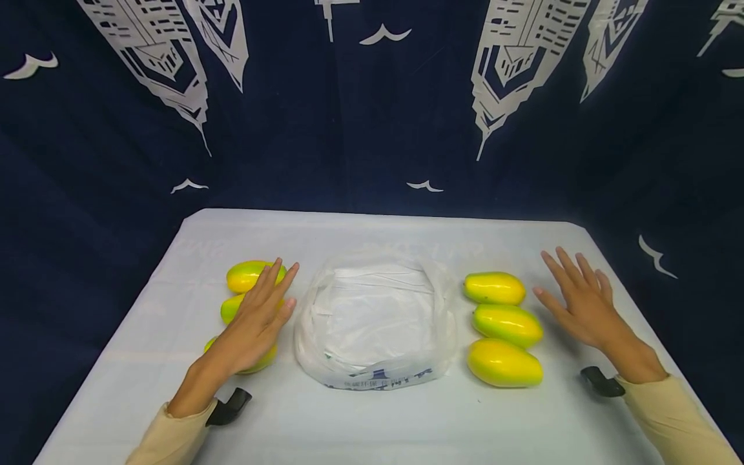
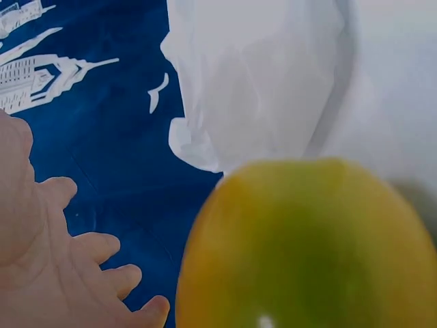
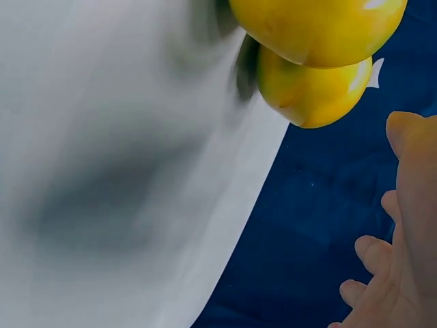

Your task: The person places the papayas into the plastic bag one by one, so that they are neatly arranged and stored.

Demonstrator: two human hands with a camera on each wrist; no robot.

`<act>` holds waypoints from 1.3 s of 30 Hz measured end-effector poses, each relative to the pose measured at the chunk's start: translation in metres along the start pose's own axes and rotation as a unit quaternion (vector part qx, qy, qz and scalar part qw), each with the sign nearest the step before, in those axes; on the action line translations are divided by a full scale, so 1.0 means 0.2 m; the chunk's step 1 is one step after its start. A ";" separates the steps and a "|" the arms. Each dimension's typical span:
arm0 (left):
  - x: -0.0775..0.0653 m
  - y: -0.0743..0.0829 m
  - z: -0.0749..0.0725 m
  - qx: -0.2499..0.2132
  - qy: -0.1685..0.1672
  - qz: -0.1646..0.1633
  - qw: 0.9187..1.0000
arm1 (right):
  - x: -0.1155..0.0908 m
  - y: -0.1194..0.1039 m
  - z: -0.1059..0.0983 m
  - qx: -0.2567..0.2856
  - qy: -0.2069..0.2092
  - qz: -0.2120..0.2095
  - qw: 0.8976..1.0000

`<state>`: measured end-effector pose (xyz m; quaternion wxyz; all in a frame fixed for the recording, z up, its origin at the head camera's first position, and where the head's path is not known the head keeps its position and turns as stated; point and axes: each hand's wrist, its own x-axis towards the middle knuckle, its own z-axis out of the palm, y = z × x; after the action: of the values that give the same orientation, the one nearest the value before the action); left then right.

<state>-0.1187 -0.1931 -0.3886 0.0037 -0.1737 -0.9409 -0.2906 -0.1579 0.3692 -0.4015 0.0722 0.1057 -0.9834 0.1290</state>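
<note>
Three yellow-green mangoes lie in a column on the left, the far mango uppermost, the middle one and near one partly covered by my left hand. That hand hovers over them with fingers straight, holding nothing. In the left wrist view, a mango looms beside the spread hand. A second column of three mangoes is on the right. My right hand is spread just right of them, empty; the right wrist view shows its fingers apart from the mangoes.
Between the two columns sits a translucent white plastic bag, its mouth spread open upward and its rim rolled, with blue print at the front. Everything lies on a white-covered table. Behind hangs a dark blue cloth with white building prints.
</note>
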 end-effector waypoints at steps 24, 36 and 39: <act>-0.06 0.11 0.12 -0.144 -0.082 0.021 0.986 | 0.09 -0.10 -0.03 0.049 0.017 -0.088 0.995; -0.10 0.08 0.19 -0.149 -0.070 0.022 0.986 | 0.18 -0.11 0.00 0.082 -0.050 -0.090 0.991; -0.09 0.09 0.19 -0.149 -0.070 0.019 0.986 | 0.20 -0.12 0.02 0.100 -0.067 -0.092 0.988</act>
<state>-0.0915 -0.1646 -0.4135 -0.0827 -0.2098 -0.8817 -0.4145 -0.1913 0.3390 -0.3927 0.0066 0.2105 -0.9543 0.2122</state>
